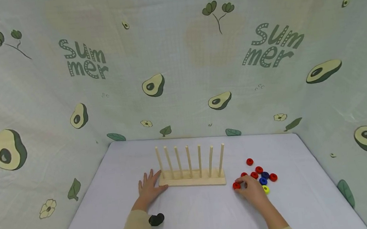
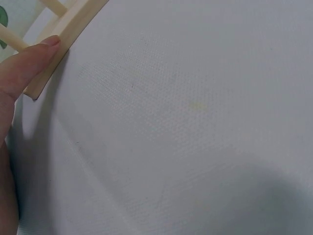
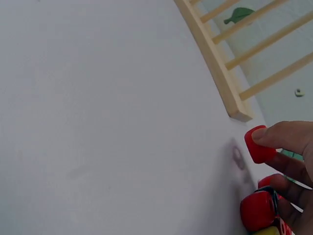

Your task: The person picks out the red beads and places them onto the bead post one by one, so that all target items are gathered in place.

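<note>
A wooden stand with a row of several upright pegs, all bare, sits mid-table. My left hand rests at its left end, fingers spread and straight. In the left wrist view the thumb lies along the base. To the right of the stand, my right hand pinches a red bead between thumb and fingers, above the table in the right wrist view. Loose beads lie beside and beyond this hand: several red ones, such as the red bead, dark blue beads and a yellow bead, partly hidden by the hand.
The white-covered table runs back to a hanging cloth printed with avocados and leaves, which also closes off both sides. A black wrist device is beside the left sleeve. A lone red bead lies farther back.
</note>
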Available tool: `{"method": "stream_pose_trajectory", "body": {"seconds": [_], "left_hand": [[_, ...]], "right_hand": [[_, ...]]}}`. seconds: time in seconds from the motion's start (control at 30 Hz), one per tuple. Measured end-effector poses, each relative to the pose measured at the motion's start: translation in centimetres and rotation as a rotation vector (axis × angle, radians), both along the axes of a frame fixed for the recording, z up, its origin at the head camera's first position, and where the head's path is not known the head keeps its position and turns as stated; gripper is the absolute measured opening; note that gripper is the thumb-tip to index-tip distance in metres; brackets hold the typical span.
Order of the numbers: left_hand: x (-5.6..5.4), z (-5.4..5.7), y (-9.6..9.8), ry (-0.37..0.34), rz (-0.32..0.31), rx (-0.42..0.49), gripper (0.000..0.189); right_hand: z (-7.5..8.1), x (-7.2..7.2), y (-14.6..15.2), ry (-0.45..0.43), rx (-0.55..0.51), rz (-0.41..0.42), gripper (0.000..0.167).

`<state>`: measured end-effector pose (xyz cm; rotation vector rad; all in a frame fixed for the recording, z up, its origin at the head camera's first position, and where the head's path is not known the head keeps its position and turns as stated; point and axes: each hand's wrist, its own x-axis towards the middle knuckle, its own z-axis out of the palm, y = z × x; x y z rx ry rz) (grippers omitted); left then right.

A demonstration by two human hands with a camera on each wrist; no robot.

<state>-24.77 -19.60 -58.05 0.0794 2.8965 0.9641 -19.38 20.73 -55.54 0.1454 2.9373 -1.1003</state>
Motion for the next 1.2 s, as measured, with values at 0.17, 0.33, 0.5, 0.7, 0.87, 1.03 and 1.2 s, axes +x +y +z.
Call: {"method": "stream_pose_trajectory", "body": {"seconds": [0.17,0.33,0.5,0.7,0.87,1.03,1.2], "left_hand": [[0.0,0.0,-0.1,0.003,0.003,-0.005,0.079],[0.1,-0.3,0.0,0.026,-0.002,-0.01,0.078],[0.3,-0.5,0.1,0.069,-0.014,-0.011,0.079],[0.3,-0.4,0.0,0.065,-0.008,-0.011,0.078],[0.1,0.0,0.0,0.045,-0.014,-0.019,0.077],[0.0,0.1,0.1,0.029,-0.008,-0.033,0.078],[0.0,-0.2,0.0,0.032,-0.002,-0.044,0.077]], "right_hand": [[1.1,0.0,-0.6,0.016,-0.033,0.013,0.028],[2.6,0.3,-1.6,0.086,-0.013,0.076,0.027],[4.3,0.7,-2.6,0.116,-0.023,0.102,0.027],[6.2,0.8,-3.9,0.19,-0.082,0.152,0.026],[7.4,0.8,-4.9,0.254,-0.099,0.188,0.027],[8.7,0.8,-6.0,0.271,-0.152,0.231,0.027],[9.6,0.6,-7.0,0.339,-0.182,0.279,0.026]]}}
